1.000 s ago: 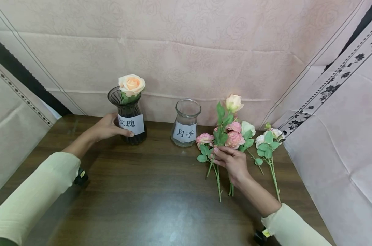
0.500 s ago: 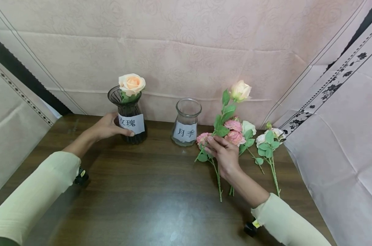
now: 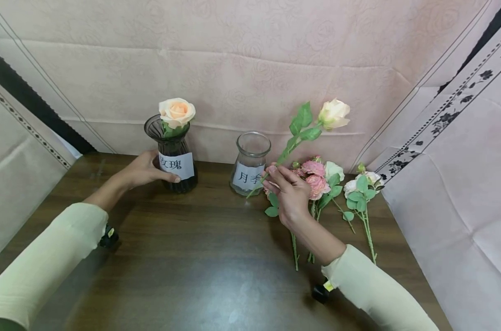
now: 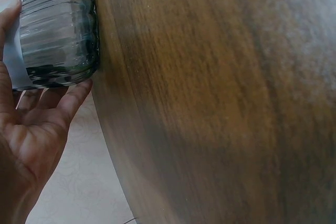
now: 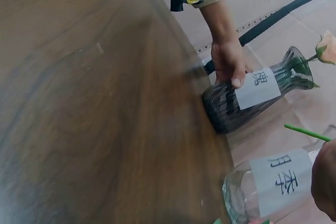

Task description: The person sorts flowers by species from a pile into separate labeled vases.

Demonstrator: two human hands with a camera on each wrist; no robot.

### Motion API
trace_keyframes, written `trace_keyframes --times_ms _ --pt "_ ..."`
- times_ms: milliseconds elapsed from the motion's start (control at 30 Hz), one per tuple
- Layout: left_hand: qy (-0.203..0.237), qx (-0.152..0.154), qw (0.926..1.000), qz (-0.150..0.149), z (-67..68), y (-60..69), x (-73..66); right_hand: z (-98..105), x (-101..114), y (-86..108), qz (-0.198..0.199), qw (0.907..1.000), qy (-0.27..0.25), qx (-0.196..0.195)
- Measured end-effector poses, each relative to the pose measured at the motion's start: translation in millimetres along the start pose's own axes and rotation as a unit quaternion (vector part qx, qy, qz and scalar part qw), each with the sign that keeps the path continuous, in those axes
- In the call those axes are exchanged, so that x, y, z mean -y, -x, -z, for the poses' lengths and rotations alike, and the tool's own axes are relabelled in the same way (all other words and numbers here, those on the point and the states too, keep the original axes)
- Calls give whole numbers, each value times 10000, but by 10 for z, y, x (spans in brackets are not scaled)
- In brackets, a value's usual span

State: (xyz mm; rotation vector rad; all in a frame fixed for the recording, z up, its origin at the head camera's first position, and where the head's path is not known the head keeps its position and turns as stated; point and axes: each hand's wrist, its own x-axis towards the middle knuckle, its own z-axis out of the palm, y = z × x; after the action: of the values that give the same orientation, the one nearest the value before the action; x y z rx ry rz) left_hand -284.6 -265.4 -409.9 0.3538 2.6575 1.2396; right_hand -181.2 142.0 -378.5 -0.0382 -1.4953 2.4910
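Observation:
My left hand [image 3: 147,171] grips the lower body of a dark ribbed glass vase [image 3: 185,185], thumb across its white label. A peach rose [image 3: 177,112] stands in that vase, its bloom above the rim. In my right hand [image 3: 293,195] the stem of a cream rose [image 3: 334,113] is pinched, bloom tilted up to the right and stem end pointing down-left. That stem end [image 5: 304,131] shows beside the hand in the right wrist view. Behind it stands a clear glass vase [image 3: 253,145] with a white label. The left wrist view shows fingers around the dark vase's base [image 4: 58,40].
Pink flowers [image 3: 316,177] and a white flower [image 3: 334,171] lie on the wooden table [image 3: 184,257] under and beside my right hand. Farther right lies a white-flowered stem [image 3: 367,216]. A pale patterned cloth [image 3: 234,82] hangs along the back edge.
My right hand has lifted the cream rose and carried it up and to the left, toward the clear vase, tilting it more. The left hand keeps its place on the dark vase.

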Motion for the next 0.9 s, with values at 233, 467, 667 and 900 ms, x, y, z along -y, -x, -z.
trace_keyframes --times_ms 233,467,667,900 --pt "21 15 10000 18 7 0 -12 -224 5 -40 67 9999 -128 -46" --pt "22 27 10000 31 3 9 -18 -439 14 -75 279 9982 -532 -35" --pt "75 30 10000 40 -1 9 -15 -609 10 -93 400 9962 -762 -99" --pt "63 27 10000 5 -6 4 -7 -758 -9 -123 557 9958 -708 133"
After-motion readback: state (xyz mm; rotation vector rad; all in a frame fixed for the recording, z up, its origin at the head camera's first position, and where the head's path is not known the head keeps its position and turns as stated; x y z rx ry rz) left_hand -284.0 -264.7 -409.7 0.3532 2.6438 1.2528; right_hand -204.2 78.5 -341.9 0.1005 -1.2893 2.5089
